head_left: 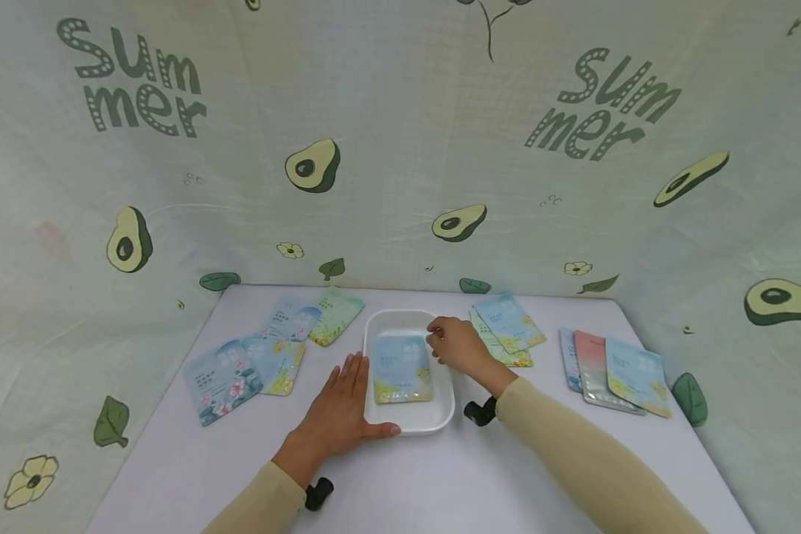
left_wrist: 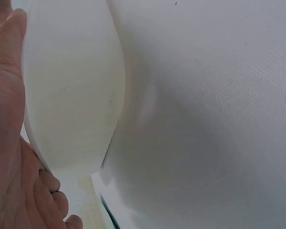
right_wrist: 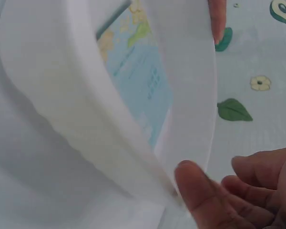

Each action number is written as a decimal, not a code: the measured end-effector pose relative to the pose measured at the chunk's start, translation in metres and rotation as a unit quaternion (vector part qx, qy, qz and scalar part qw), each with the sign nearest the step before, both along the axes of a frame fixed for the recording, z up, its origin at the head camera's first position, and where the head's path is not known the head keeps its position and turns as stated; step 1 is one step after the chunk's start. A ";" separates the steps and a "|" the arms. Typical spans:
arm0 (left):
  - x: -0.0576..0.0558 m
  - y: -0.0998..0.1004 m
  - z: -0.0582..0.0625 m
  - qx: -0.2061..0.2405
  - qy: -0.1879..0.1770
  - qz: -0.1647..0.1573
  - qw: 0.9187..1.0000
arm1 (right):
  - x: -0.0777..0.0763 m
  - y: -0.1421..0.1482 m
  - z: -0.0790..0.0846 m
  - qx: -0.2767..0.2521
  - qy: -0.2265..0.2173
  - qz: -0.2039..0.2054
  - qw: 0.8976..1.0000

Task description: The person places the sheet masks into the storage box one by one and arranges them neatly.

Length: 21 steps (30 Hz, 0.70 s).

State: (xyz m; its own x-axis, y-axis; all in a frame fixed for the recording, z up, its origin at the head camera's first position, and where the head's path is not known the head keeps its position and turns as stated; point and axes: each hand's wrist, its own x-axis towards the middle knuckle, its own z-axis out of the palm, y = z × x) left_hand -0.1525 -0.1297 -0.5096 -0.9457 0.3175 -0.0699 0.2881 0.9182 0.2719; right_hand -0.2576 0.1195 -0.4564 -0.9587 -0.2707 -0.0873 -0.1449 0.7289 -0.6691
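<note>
A white tray (head_left: 407,428) stands in the middle of the table, with a blue-and-yellow sheet mask packet (head_left: 402,369) lying flat in it. My left hand (head_left: 337,408) rests along the tray's left side, fingers straight and thumb extended along the front rim. In the left wrist view this hand (left_wrist: 12,124) lies against the tray's outer wall (left_wrist: 74,90). Over the tray's right rim is my right hand (head_left: 463,345), its fingers loosely bent. The right wrist view shows a gap between the fingertips of that hand (right_wrist: 243,191), one of them by the tray rim, nothing held.
Several packets (head_left: 222,380) overlap on the left. Two more packets (head_left: 510,322) lie just right of the tray, behind my right wrist. Three packets (head_left: 637,374), one pink and silver, overlap at the far right. A patterned cloth (head_left: 387,119) hangs behind the white table (head_left: 400,482).
</note>
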 end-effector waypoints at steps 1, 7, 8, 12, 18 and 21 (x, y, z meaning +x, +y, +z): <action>0.000 0.001 0.000 0.000 -0.001 0.001 1.000 | -0.002 0.008 0.000 0.003 0.021 -0.003 1.000; 0.001 0.002 0.000 -0.001 -0.005 0.005 1.000 | -0.018 0.070 -0.018 0.106 0.137 -0.026 0.984; 0.002 0.001 0.000 0.006 -0.005 0.005 1.000 | -0.020 0.081 -0.023 0.126 0.138 -0.028 0.982; 0.002 0.001 -0.001 0.019 -0.005 0.007 1.000 | -0.022 0.121 -0.043 0.199 0.126 -0.014 0.972; 0.002 0.001 -0.002 0.026 -0.003 0.011 1.000 | -0.018 0.158 -0.064 0.245 0.110 0.027 0.963; 0.002 0.002 0.000 0.026 -0.003 0.011 1.000 | -0.015 0.166 -0.070 0.238 0.074 0.022 0.968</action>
